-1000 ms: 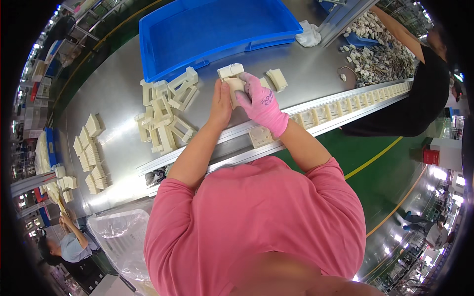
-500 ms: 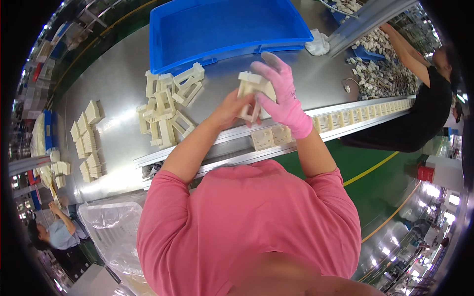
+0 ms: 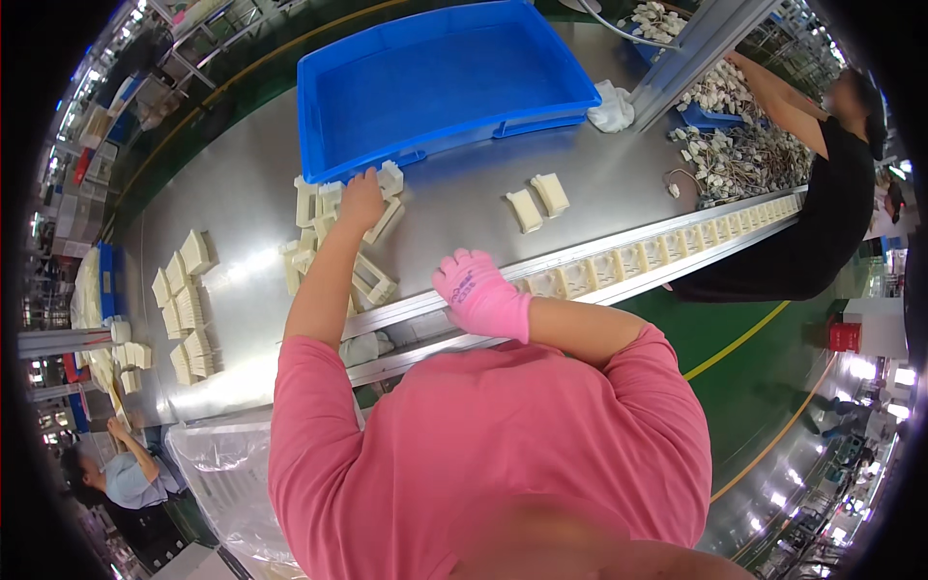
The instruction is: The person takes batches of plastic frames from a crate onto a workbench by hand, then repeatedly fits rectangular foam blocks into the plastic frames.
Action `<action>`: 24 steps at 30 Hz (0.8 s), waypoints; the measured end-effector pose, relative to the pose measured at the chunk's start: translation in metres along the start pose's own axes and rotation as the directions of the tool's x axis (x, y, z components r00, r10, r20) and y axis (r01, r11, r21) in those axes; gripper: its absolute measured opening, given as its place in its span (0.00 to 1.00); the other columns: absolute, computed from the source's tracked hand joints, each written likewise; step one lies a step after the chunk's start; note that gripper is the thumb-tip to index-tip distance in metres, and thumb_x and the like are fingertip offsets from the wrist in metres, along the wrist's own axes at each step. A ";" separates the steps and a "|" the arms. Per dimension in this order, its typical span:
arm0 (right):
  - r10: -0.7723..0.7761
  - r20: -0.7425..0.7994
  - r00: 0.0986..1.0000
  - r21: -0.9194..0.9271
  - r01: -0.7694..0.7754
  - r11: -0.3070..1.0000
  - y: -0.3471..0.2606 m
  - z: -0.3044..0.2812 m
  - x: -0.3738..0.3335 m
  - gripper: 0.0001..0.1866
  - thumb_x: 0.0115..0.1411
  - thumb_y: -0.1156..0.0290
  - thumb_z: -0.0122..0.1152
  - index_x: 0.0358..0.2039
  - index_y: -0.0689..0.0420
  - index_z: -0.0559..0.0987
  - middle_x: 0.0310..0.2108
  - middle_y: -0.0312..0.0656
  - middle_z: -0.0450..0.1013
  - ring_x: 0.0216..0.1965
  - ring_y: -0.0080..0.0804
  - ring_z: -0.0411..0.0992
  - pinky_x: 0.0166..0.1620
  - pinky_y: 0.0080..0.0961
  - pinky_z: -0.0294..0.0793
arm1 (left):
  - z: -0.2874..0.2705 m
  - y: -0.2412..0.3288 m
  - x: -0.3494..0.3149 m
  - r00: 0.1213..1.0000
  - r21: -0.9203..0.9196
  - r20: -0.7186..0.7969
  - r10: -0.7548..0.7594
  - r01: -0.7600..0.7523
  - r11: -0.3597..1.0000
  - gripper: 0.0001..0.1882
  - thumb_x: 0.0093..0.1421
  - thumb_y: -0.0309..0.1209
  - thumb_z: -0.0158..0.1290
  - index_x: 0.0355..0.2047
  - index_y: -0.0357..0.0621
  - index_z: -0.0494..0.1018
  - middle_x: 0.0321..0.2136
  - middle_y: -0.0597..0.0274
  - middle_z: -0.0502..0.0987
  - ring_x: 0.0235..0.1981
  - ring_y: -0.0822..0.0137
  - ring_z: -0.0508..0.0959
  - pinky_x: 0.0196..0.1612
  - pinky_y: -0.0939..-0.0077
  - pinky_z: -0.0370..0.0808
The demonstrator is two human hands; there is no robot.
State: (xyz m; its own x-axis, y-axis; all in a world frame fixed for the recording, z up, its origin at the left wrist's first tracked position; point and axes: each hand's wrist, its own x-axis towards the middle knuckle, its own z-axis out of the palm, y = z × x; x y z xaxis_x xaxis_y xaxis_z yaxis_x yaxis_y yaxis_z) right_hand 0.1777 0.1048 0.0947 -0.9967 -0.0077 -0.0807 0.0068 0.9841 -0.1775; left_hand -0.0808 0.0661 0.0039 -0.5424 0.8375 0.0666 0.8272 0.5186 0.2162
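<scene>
My bare left hand (image 3: 362, 201) reaches into a pile of cream plastic frames (image 3: 376, 280) just below the blue bin. Its fingers bend down around a frame at the pile's far side, partly hidden by the hand itself. In a pink glove, my right hand (image 3: 476, 290) rests over the metal rail (image 3: 425, 304) with fingers curled. It sits at the left end of a row of cream square parts (image 3: 580, 276) in the rail; whatever lies under its fingers is hidden. Two cream plastic blocks (image 3: 525, 210) lie side by side on the metal table beyond that hand.
A big blue bin (image 3: 406, 159) stands at the table's far side. Stacked cream ribbed parts (image 3: 184, 309) lie at left. At right, a white crumpled bag (image 3: 611, 106), a metal post (image 3: 667, 87) and heaped wired connectors (image 3: 744, 159) sit near a co-worker in black (image 3: 822, 222).
The frame held between both hands is no longer there, and two blocks now lie on the table. My left hand moved left to the pile; my right hand dropped to the rail.
</scene>
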 end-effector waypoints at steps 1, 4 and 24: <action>-0.005 0.069 0.998 -0.007 0.005 1.000 0.000 0.006 0.004 0.19 0.45 0.56 0.54 0.32 0.56 0.70 0.31 0.44 0.66 0.37 0.38 0.64 0.40 0.32 0.61 | 0.008 -0.004 0.001 0.999 0.151 0.039 -0.032 0.026 0.988 0.17 0.47 0.29 0.49 0.39 0.40 0.63 0.36 0.48 0.70 0.40 0.52 0.71 0.41 0.60 0.67; -0.047 0.092 0.995 0.057 0.041 0.997 0.012 0.003 0.006 0.20 0.45 0.54 0.53 0.32 0.57 0.69 0.32 0.45 0.66 0.37 0.40 0.63 0.40 0.33 0.61 | 0.032 -0.006 0.000 0.993 0.195 0.022 -0.116 0.110 0.975 0.20 0.45 0.30 0.51 0.39 0.41 0.61 0.34 0.50 0.70 0.38 0.52 0.71 0.40 0.61 0.67; 0.618 0.323 0.717 -0.028 -0.645 0.764 0.165 0.063 0.034 0.24 0.44 0.66 0.57 0.43 0.56 0.64 0.37 0.46 0.71 0.41 0.40 0.69 0.41 0.35 0.67 | 0.048 0.002 -0.004 0.973 -0.105 0.134 -0.187 0.201 0.974 0.12 0.46 0.29 0.47 0.32 0.40 0.65 0.28 0.43 0.73 0.33 0.49 0.74 0.36 0.57 0.69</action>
State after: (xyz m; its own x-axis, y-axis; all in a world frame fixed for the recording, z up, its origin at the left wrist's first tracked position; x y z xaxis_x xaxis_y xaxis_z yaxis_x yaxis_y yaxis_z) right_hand 0.1499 0.2553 0.0006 -0.6844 0.5450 -0.4844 0.6457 0.7616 -0.0556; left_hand -0.0702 0.0723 -0.0422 -0.6626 0.7414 -0.1063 0.6811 0.6555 0.3262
